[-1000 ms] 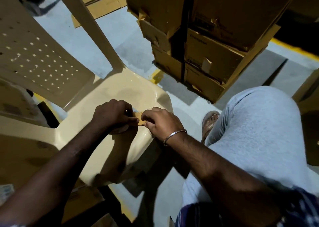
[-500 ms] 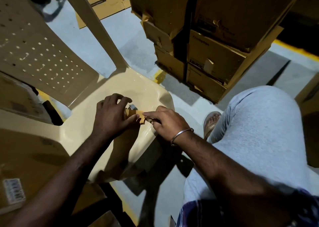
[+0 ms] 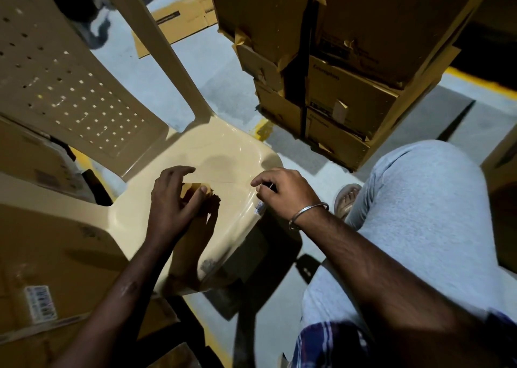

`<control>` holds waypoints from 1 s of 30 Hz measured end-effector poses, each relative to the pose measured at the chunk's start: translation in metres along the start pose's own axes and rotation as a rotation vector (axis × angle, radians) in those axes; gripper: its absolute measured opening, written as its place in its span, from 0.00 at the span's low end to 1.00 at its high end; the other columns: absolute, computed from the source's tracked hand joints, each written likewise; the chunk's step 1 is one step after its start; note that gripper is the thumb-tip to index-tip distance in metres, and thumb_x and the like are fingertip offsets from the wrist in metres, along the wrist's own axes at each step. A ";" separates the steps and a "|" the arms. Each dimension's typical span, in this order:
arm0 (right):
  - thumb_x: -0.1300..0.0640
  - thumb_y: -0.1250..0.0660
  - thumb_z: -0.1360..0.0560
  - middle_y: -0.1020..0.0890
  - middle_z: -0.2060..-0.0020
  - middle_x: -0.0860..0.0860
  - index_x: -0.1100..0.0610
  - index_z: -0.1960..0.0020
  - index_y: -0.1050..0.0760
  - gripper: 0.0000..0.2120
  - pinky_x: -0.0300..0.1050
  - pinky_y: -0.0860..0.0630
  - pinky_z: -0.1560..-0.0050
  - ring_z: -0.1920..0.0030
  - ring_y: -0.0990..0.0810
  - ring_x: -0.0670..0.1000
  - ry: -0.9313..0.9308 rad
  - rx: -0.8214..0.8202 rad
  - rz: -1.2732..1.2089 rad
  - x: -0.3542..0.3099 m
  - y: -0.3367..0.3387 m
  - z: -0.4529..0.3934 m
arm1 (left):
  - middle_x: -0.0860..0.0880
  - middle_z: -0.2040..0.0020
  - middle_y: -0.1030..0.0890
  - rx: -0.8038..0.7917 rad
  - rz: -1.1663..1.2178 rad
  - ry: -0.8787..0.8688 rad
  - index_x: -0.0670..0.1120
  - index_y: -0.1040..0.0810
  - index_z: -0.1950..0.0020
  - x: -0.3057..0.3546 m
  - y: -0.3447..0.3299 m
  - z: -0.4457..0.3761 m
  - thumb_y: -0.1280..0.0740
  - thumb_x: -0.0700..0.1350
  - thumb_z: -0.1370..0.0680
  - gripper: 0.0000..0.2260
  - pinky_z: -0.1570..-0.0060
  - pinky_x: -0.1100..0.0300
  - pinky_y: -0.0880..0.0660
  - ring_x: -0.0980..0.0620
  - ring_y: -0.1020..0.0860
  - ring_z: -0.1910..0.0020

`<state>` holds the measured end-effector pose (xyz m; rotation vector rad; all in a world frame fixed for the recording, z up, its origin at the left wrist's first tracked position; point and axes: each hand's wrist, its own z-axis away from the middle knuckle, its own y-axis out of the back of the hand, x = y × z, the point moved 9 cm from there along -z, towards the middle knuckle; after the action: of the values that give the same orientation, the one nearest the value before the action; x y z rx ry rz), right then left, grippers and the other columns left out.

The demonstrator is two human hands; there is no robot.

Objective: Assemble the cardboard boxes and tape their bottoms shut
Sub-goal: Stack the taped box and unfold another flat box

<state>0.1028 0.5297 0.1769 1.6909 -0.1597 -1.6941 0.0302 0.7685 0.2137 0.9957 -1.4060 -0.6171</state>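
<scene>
Brown translucent packing-tape roll [image 3: 193, 191]: gripped in left hand [image 3: 170, 204], low over the glossy beige plastic chair seat [image 3: 223, 149]. Mostly hidden by curled fingers [image 3: 179, 172] and thumb; roll shape inferred, not clearly seen.

Thin clear strip of tape [image 3: 226, 182]: drawn out from the roll toward right hand [image 3: 282, 194]. Long axis roughly level, left to right across the seat front, taut between the two hands. Free end pinched between right thumb and forefinger [image 3: 258, 186]; remaining right fingers curled. Silver bangle [image 3: 307, 213] on right wrist.

Key relation: no box under the strip. Tall stack of brown cardboard boxes [image 3: 344, 96] well apart, ahead and to the right on the grey floor, nearer the right hand. Flattened brown cardboard with a barcode label [image 3: 56, 255] just beside the left forearm, nearer the left hand.

Judgement: pulling off a length of tape; no box bottom presented for sealing yet. Next move likely to need a box brought beneath the strip, or the strip carried over to one. Risk: sticky side folding onto itself or catching the chair.
</scene>
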 end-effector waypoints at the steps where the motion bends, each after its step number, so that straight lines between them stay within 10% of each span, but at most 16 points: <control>1: 0.50 0.36 0.26 0.15 0.50 0.43 0.45 0.47 0.15 0.13 0.51 0.19 0.47 0.51 0.18 0.47 0.004 0.000 -0.008 -0.001 0.000 0.000 | 0.52 0.35 0.25 0.000 0.025 -0.006 0.52 0.24 0.31 0.001 0.000 0.001 0.34 0.58 0.19 0.19 0.41 0.43 0.23 0.50 0.26 0.36; 15: 0.54 0.31 0.23 0.13 0.55 0.44 0.50 0.49 0.14 0.08 0.49 0.18 0.47 0.54 0.16 0.44 0.018 0.158 -0.230 -0.023 0.065 0.010 | 0.52 0.38 0.21 0.012 0.062 -0.268 0.48 0.20 0.36 0.113 -0.005 -0.017 0.31 0.51 0.18 0.13 0.40 0.45 0.27 0.50 0.24 0.37; 25: 0.60 0.29 0.23 0.14 0.58 0.46 0.54 0.52 0.14 0.05 0.41 0.23 0.55 0.57 0.18 0.42 0.193 0.599 -0.085 0.000 0.310 0.140 | 0.46 0.48 0.19 0.002 0.428 -0.541 0.42 0.18 0.43 0.373 -0.040 -0.029 0.33 0.43 0.16 0.07 0.51 0.56 0.25 0.50 0.20 0.50; 30: 0.56 0.29 0.22 0.15 0.56 0.45 0.54 0.50 0.14 0.06 0.47 0.23 0.52 0.56 0.20 0.43 -0.095 0.573 0.138 0.140 0.404 0.234 | 0.50 0.51 0.17 -0.284 0.613 -0.725 0.44 0.17 0.46 0.530 -0.139 0.004 0.32 0.42 0.16 0.04 0.54 0.59 0.24 0.53 0.18 0.53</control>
<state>0.0678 0.0645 0.3185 1.9399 -0.8554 -1.7231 0.1147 0.2495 0.3664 0.0602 -2.0611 -0.7102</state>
